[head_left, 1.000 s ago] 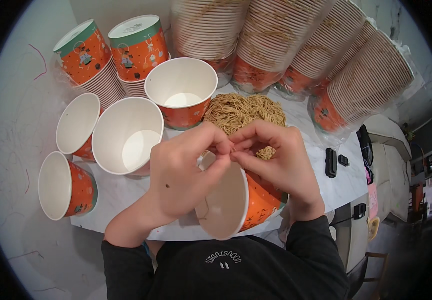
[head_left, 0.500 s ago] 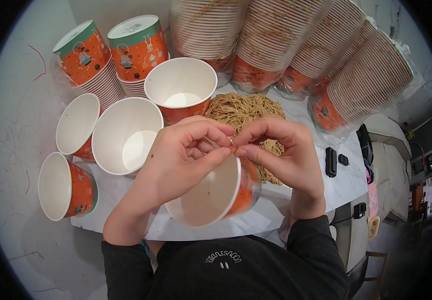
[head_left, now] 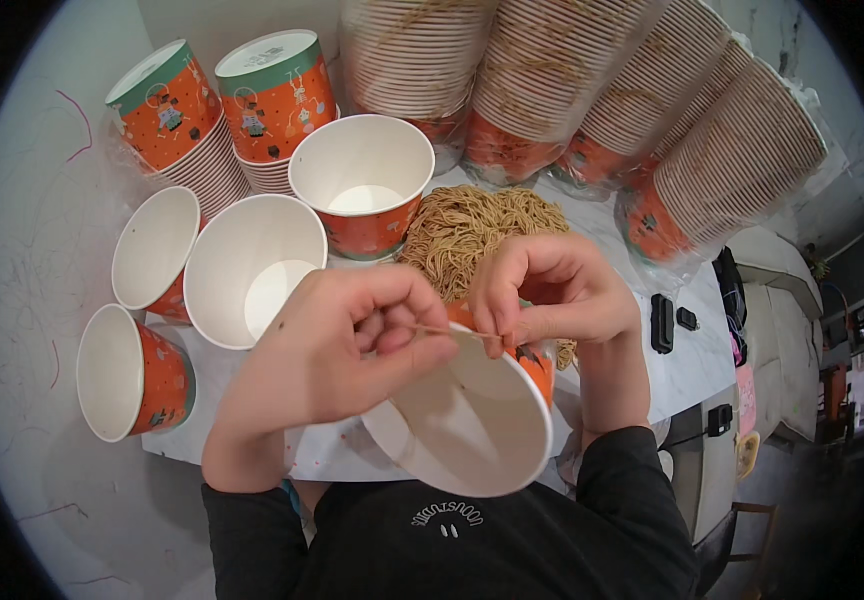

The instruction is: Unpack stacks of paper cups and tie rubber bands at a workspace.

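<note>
A large orange paper bucket (head_left: pixel 482 445) with a white inside tilts with its open mouth toward me, just above the table's near edge. Across its upper rim runs a short length of thin tan cord (head_left: pixel 460 333). My left hand (head_left: pixel 322 350) is closed, pinching one end of the cord between thumb and forefinger. At the rim, my right hand (head_left: pixel 567 295) pinches the cord with its thumb and fingertips. What else supports the bucket is hidden. Behind the hands lies a tangled heap of tan cord (head_left: pixel 482 225).
Open paper buckets (head_left: pixel 257 270) stand and lean at the left. Upside-down stacks (head_left: pixel 277 95) sit behind them. Tall stacks of wrapped buckets (head_left: pixel 572 80) line the back right. A black oblong device (head_left: pixel 662 325) rests on the marble-patterned table (head_left: pixel 692 370).
The bucket has swung right and toward me, tilting more. My hands have moved slightly down and apart, so the cord between them now shows stretched along the rim.
</note>
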A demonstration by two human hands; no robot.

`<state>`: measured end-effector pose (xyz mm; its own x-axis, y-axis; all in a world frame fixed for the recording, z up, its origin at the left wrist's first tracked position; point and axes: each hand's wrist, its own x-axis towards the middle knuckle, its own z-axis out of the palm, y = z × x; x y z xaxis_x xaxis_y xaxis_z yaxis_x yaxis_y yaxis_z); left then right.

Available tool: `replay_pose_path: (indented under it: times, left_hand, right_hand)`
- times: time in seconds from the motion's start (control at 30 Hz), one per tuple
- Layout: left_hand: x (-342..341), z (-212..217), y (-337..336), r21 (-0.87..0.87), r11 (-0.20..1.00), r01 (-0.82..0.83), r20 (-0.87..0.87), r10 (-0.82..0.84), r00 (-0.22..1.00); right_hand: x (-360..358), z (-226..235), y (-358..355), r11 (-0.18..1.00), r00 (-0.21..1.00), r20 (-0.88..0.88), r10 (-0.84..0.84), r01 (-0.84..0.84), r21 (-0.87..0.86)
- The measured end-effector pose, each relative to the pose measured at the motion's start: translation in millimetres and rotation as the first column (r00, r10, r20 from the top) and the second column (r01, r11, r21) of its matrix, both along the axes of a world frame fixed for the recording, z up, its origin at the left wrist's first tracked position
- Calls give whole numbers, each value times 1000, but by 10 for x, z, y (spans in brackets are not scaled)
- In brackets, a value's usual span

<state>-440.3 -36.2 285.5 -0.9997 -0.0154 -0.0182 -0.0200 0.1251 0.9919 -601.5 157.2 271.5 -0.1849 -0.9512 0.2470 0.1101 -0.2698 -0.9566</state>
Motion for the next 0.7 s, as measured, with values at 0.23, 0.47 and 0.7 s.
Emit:
replay_pose_path:
  times: [0.23, 0.47, 0.7]
  left_hand:
    - [170, 95, 56, -483, 874, -48, -347, -140, 928]
    - [-27, -60, -24, -139, 985, -98, -146, 78, 986]
    - [-287, -255, -177, 515, 857, -16, 70, -24, 997]
  right_hand:
    - [-58, -56, -97, 958, 964, -24, 264, -260, 123]
    - [137, -25, -97, 986, 808, -568, -157, 163, -40]
    - [270, 105, -43, 943, 860, -449, -243, 318, 99]
